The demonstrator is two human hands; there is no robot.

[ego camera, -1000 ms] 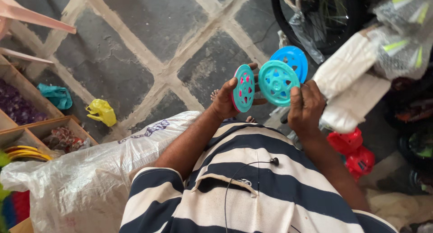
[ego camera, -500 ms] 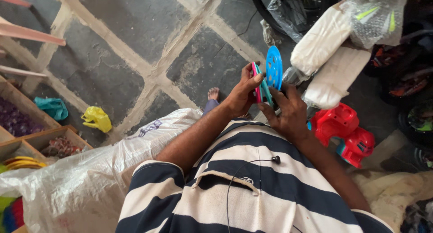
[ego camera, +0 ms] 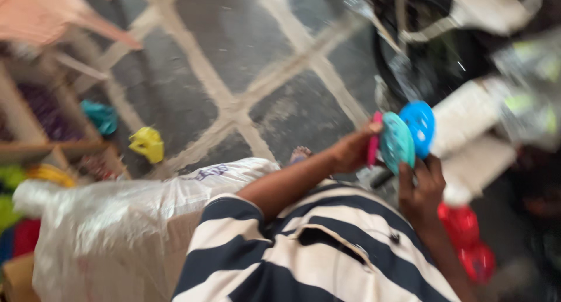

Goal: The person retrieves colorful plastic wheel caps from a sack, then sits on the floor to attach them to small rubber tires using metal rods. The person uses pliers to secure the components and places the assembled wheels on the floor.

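Teal plastic wheel (ego camera: 397, 143), round, blurred, blue wheel (ego camera: 420, 125) behind

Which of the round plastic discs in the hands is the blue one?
The blue disc is the rightmost, above the right hand; the teal disc sits left of it.

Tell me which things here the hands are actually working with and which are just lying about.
In hand:
left hand, holding a pink plastic piece
right hand, under a teal plastic wheel and a blue plastic wheel

Lying about:
yellow plastic bit on the stone floor
red plastic wheels
clear plastic sack
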